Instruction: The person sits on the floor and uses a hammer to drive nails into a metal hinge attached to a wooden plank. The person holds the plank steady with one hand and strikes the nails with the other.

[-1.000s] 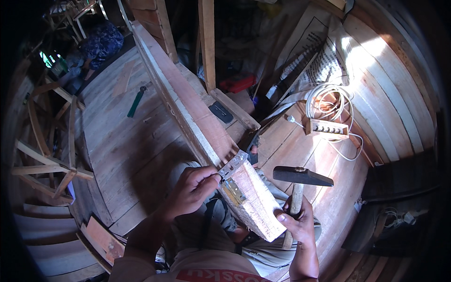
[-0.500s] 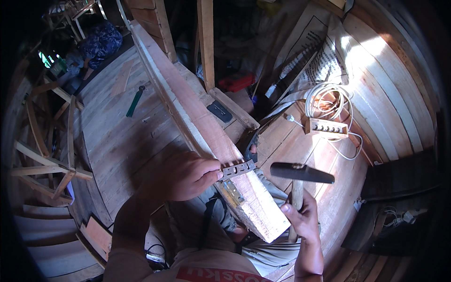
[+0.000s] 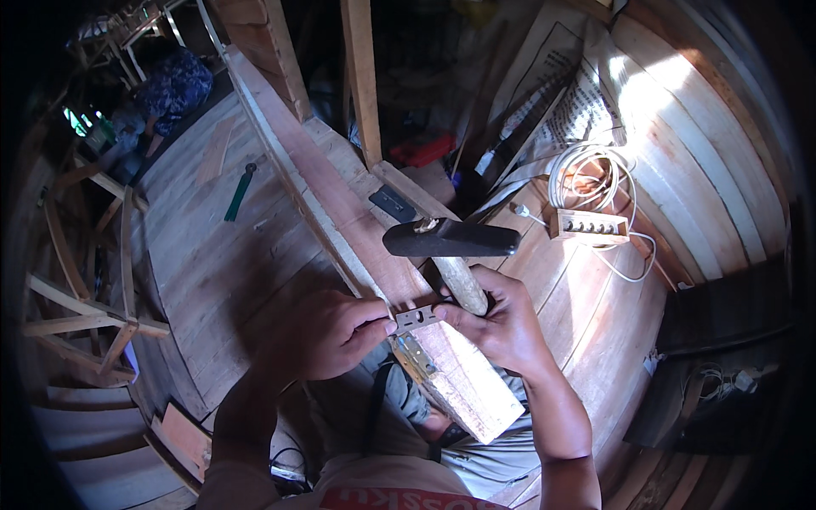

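Observation:
My left hand (image 3: 338, 335) is closed, pinching the left end of a small slotted metal plate (image 3: 416, 318) between thumb and fingers. Closed around the wooden handle of a hammer (image 3: 463, 286) is my right hand (image 3: 503, 327), its thumb and fingertips at the plate's right end. The dark hammer head lies crosswise above the plate. Under both hands a long wooden beam (image 3: 336, 197) slopes from the far left toward my lap. A small metal fitting (image 3: 414, 353) sits on the beam's left edge, just below the plate.
A green-handled tool (image 3: 240, 194) lies on the plank floor to the left. At the right is a wooden socket box (image 3: 590, 227) with a coiled white cable (image 3: 586, 176). A dark flat object (image 3: 393, 204) rests beside the beam. Another person (image 3: 177, 87) is at the far left.
My right hand has moved left and up with the hammer, bringing its fingers to the plate's right end. The left hand still grips the plate, slightly lower.

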